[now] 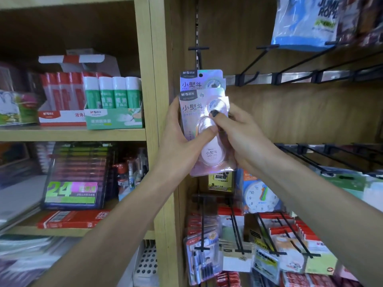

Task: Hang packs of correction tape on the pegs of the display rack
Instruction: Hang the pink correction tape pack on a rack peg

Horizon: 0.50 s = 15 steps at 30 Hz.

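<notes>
Centre of the frame: two packs of correction tape, held one in front of the other against the wooden display rack point(269, 112). The front pack point(202, 112) is iridescent pink-lilac with a clear blister; the rear pack point(200, 78) rises above it, showing its punched hang hole. Neither hole sits on a peg.

The left hand point(182, 139) grips the packs from the left edge, its thumb pressed across the blister and its fingers wrapped behind the cards, out of sight. The right hand point(238, 129) meets the packs from the right, its fingers point(217, 117) curled and pinching the front pack at the blister; one dark-painted nail shows.

Upper centre: an empty black peg point(198, 50) on a slotted upright, just above the packs. To the right, further pegs point(259, 61) project from a metal rail point(294, 76), one carrying a blue jump-rope bag point(304, 23).

Lower right: hanging stationery packs point(269, 245) and a clock-face card point(261, 195).

Left half: a wooden shelf point(72, 133) bearing green glue sticks point(114, 94) and red glue sticks point(62, 90) in open cartons.
</notes>
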### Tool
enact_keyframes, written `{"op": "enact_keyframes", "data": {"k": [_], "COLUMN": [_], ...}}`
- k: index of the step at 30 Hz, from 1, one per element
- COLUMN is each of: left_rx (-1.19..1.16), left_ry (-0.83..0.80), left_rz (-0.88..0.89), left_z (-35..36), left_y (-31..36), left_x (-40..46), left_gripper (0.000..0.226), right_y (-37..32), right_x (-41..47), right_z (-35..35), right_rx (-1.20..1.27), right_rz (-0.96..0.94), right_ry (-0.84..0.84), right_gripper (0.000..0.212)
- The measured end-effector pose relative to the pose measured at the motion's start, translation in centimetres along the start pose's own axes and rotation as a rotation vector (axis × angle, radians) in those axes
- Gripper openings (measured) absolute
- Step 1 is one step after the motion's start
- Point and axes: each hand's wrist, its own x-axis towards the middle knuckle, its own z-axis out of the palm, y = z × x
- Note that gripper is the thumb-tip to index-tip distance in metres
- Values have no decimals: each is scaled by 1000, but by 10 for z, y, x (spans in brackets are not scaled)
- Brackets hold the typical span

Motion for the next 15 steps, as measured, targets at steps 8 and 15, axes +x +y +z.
{"op": "enact_keyframes", "data": {"k": [8,15], "left_rx": [38,65], "left_ry": [11,20], "left_rz": [-9,-81], "left_z": [1,4], "left_y": [-1,-3], "left_x": [7,16], "left_gripper": [67,56], "right_y": [-1,-5], "right_x": [5,12], "right_z": [5,6], "right_rx": [37,115], "right_rz": [7,100], "right_ry": [68,67], "right_gripper": [19,20]}}
